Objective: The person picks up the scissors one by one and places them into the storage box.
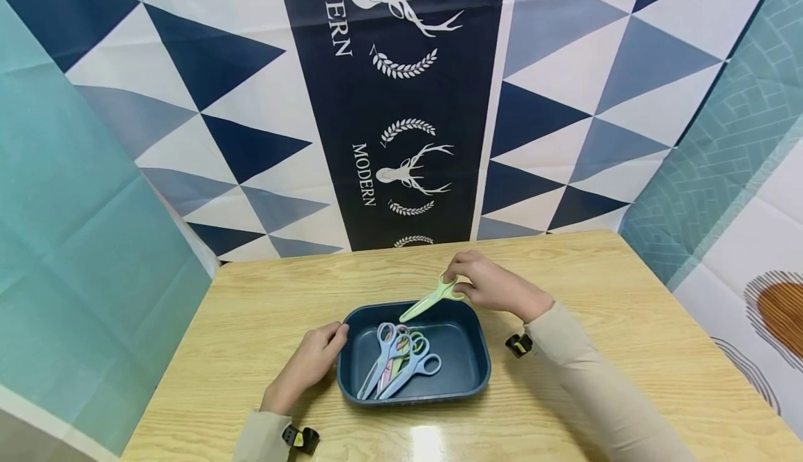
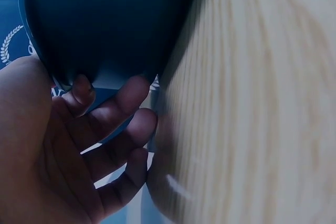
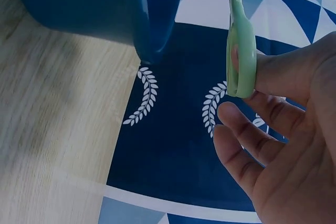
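My right hand (image 1: 495,286) pinches a pair of light green scissors (image 1: 422,306) by the handle loops, over the far rim of a dark blue bin (image 1: 485,368). The blades slant down to the left, above the bin's inside. In the right wrist view the thumb meets the green handle (image 3: 242,56). At the bin's left side, my left hand (image 1: 309,361) holds the rim; the left wrist view shows its bent fingers against the outer wall (image 2: 110,35). Inside lie two light blue scissors (image 1: 401,378), partly covering pink scissors (image 1: 385,377) and another green pair (image 1: 398,363).
The bin stands on a light wood table (image 1: 251,329). Behind the table's far edge hangs a patterned cloth (image 1: 414,99) with triangles and deer heads. A teal sheet (image 1: 94,239) lines the left side. Black wrist straps (image 1: 519,345) sit at both cuffs.
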`<state>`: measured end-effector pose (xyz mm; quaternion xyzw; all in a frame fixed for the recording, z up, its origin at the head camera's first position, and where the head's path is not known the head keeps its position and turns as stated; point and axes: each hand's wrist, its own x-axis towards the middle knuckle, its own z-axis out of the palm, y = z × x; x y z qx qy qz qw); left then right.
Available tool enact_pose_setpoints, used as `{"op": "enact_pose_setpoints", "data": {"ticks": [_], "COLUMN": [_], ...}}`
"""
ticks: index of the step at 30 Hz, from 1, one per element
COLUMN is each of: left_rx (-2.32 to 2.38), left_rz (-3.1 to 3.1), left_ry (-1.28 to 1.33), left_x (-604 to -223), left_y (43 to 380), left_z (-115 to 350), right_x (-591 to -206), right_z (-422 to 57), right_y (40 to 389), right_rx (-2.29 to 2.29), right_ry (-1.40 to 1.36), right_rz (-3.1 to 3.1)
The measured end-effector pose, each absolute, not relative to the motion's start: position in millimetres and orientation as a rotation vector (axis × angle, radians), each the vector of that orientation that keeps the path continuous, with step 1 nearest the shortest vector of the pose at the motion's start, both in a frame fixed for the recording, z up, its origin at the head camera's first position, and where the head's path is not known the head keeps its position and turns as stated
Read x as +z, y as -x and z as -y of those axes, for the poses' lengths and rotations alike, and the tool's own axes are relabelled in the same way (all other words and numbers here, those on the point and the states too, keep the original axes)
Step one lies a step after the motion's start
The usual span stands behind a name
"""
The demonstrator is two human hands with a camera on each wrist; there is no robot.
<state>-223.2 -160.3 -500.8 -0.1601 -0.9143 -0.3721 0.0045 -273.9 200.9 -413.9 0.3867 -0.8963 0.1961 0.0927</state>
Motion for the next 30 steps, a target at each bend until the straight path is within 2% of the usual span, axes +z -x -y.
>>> {"op": "enact_pose_setpoints", "data": {"ticks": [30], "left_rx": [-1.172], "left_rz": [2.883], "left_ry": [0.500], "left_x": [-501], "left_y": [224], "left_z": [160], "right_x": [-411], "right_z": [-174], "right_y": [271], "right_rx": [0.546], "right_ry": [-1.267], "right_rz": [2.621]}}
